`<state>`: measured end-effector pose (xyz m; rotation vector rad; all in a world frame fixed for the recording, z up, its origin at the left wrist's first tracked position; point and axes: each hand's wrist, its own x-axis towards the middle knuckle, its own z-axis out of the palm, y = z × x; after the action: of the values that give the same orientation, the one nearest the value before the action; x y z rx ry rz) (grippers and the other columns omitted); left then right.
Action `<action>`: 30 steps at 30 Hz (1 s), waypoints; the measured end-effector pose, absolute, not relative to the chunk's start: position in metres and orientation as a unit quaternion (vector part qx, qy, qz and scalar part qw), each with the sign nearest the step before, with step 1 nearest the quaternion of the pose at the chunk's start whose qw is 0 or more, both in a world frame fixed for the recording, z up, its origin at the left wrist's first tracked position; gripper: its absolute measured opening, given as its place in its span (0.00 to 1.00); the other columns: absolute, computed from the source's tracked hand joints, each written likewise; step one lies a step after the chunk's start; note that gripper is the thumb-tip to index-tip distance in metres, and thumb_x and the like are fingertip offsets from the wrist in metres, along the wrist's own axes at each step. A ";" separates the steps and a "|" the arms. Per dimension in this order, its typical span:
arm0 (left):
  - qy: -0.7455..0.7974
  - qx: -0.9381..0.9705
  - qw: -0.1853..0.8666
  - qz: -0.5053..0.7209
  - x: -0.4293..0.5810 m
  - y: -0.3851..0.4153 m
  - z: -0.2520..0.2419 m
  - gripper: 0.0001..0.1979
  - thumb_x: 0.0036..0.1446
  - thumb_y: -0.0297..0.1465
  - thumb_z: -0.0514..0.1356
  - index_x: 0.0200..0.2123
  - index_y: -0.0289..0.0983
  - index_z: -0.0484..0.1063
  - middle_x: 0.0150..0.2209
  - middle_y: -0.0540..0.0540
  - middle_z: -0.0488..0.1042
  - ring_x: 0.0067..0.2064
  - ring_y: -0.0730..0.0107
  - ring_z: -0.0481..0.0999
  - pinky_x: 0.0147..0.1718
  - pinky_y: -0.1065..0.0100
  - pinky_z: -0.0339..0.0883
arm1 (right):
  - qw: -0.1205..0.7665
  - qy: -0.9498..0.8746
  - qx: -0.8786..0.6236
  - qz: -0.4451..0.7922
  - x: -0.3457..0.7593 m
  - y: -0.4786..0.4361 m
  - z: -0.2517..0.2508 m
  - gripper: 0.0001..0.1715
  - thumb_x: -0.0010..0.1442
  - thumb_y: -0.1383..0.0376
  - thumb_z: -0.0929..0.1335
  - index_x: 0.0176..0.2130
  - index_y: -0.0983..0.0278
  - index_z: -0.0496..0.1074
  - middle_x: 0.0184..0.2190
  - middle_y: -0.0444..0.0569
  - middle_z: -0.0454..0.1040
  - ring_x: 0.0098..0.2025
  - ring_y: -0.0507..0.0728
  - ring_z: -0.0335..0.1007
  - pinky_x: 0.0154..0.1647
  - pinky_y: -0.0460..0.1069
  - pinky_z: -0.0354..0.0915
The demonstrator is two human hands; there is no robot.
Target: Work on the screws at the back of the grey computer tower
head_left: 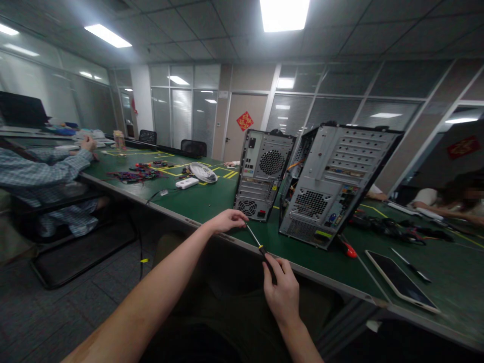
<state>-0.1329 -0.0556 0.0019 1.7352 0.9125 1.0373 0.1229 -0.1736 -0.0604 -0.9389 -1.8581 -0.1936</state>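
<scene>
Right of the grip (282,288), we see a flat rectangular device (401,280) with a pale rim and dark screen; farther off lies a tangle of black cables (395,228). Beyond the grip to the left, we find a white oblong plastic block (187,183) just beside a shallow round white basket (204,172), near a heap of thin red and purple wires (134,175). Well left of the grip sits a person in a checked shirt (38,169).

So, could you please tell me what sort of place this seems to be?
Probably an office room used for electronics work: two grey metal computer towers and tangled coloured wires on a long green-topped table, with glass-panelled partition walls behind.
</scene>
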 end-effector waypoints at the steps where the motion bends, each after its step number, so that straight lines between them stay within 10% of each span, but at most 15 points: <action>1: 0.369 0.701 0.445 0.418 -0.133 -0.056 0.002 0.18 0.54 0.35 0.69 0.46 0.33 0.78 0.36 0.43 0.82 0.38 0.69 0.79 0.43 0.68 0.69 | 0.503 -0.768 -0.389 -0.079 0.123 -0.173 -0.061 0.15 0.69 0.64 0.66 0.54 0.62 0.75 0.40 0.51 0.72 0.41 0.57 0.73 0.45 0.52 0.71; 11: 0.438 0.535 0.341 0.637 -0.137 -0.043 -0.008 0.10 0.61 0.36 0.60 0.39 0.34 0.74 0.25 0.51 0.72 0.25 0.75 0.68 0.25 0.73 0.61 | 0.514 -0.766 -0.376 -0.089 0.118 -0.175 -0.055 0.15 0.69 0.66 0.66 0.55 0.63 0.72 0.40 0.51 0.74 0.42 0.57 0.74 0.46 0.51 0.71; 19: 0.571 0.573 0.165 0.564 -0.154 -0.017 0.002 0.12 0.61 0.26 0.56 0.45 0.36 0.76 0.45 0.42 0.79 0.46 0.64 0.78 0.51 0.64 0.68 | 0.487 -0.771 -0.392 -0.120 0.094 -0.167 -0.042 0.17 0.70 0.64 0.65 0.55 0.66 0.71 0.38 0.51 0.75 0.39 0.57 0.74 0.44 0.51 0.70; 30: 0.540 0.579 0.290 0.537 -0.157 0.001 -0.013 0.26 0.55 0.22 0.55 0.58 0.34 0.72 0.57 0.40 0.76 0.54 0.61 0.76 0.57 0.63 0.65 | 0.451 -0.765 -0.431 -0.159 0.063 -0.159 -0.041 0.18 0.72 0.62 0.61 0.53 0.67 0.73 0.36 0.52 0.75 0.36 0.56 0.73 0.37 0.48 0.67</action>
<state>-0.1567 0.0007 -0.0126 1.5455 1.4408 1.4338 0.0625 -0.1590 -0.0406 -1.0656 -1.8913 -0.3935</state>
